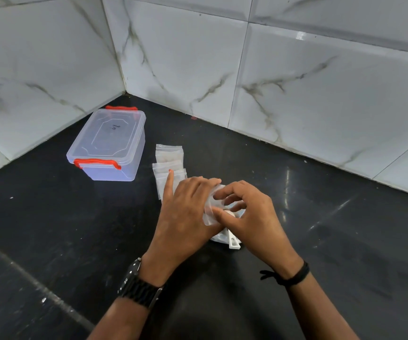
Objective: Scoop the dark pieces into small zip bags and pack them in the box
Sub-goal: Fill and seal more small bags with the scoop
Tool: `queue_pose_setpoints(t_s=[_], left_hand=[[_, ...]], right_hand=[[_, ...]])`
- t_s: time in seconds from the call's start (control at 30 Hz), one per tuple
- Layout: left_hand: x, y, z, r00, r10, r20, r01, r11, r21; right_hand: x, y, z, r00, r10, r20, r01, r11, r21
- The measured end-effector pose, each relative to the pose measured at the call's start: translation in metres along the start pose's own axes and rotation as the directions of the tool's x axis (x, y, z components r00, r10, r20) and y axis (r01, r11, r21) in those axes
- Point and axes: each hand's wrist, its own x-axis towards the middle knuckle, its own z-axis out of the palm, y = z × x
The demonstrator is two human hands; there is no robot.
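Two hands meet at frame centre: one zip bag is pinched by the left hand and right hand; its mouth should be spread wide. The box sits closed at left.

Two bare forearms are seen coming in from the near edge, no sleeves being worn on either; a black wristwatch with a chunky linked band and a dark rectangular case turned to the outer side is worn on the left wrist. A black cord bracelet is worn round the right wrist, its loose knotted ends sticking out to the left; a nail painted orange-red is seen on the tip of one finger of the left hand, while the right hand is bare of rings.
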Motion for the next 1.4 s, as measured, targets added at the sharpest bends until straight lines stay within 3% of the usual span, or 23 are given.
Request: queue_pose_setpoints(t_s=[0.1, 0.3, 0.43, 0.57, 0.73, 0.83, 1.03, 1.2, 1.4], left_hand=[[-0.004, -0.002, 0.004, 0.998, -0.009, -0.056, 0.003, 0.995, -0.098], [-0.01, 0.004, 0.001, 0.968, -0.039, -0.248, 0.016, 0.996, -0.093], [-0.021, 0.003, -0.004, 0.958, -0.276, -0.072, 0.236, 0.909, -0.344], [-0.03, -0.005, -0.01, 0.907, -0.403, 0.121, 0.418, 0.836, -0.356], [-0.043, -0.007, -0.006, 0.841, -0.478, 0.253, 0.538, 0.788, -0.299], [-0.047, 0.001, 0.005, 0.802, -0.526, 0.283, 0.593, 0.759, -0.269], [-0.046, 0.013, 0.02, 0.739, -0.612, 0.28, 0.668, 0.719, -0.191], [-0.039, 0.015, 0.027, 0.707, -0.669, 0.229, 0.707, 0.684, -0.18], [-0.032, 0.012, 0.039, 0.702, -0.653, 0.284, 0.71, 0.671, -0.214]], right_hand=[[-0.001, 0.001, 0.002, 0.997, -0.07, -0.036, 0.067, 0.994, -0.084], [-0.002, -0.007, 0.008, 0.992, -0.122, 0.011, 0.122, 0.978, -0.168], [-0.001, -0.011, 0.01, 0.988, -0.12, 0.101, 0.135, 0.978, -0.158], [-0.003, -0.003, -0.002, 0.983, -0.088, 0.162, 0.105, 0.99, -0.095], [-0.013, 0.022, -0.018, 0.904, 0.091, 0.417, 0.088, 0.916, -0.391], [-0.02, 0.038, -0.013, 0.842, 0.222, 0.491, 0.096, 0.835, -0.542], [-0.02, 0.055, -0.004, 0.886, 0.133, 0.444, 0.132, 0.846, -0.516], [-0.017, 0.051, -0.006, 0.97, 0.009, 0.243, 0.101, 0.894, -0.437], [-0.014, 0.053, -0.009, 0.984, -0.08, 0.159, 0.137, 0.909, -0.395]])
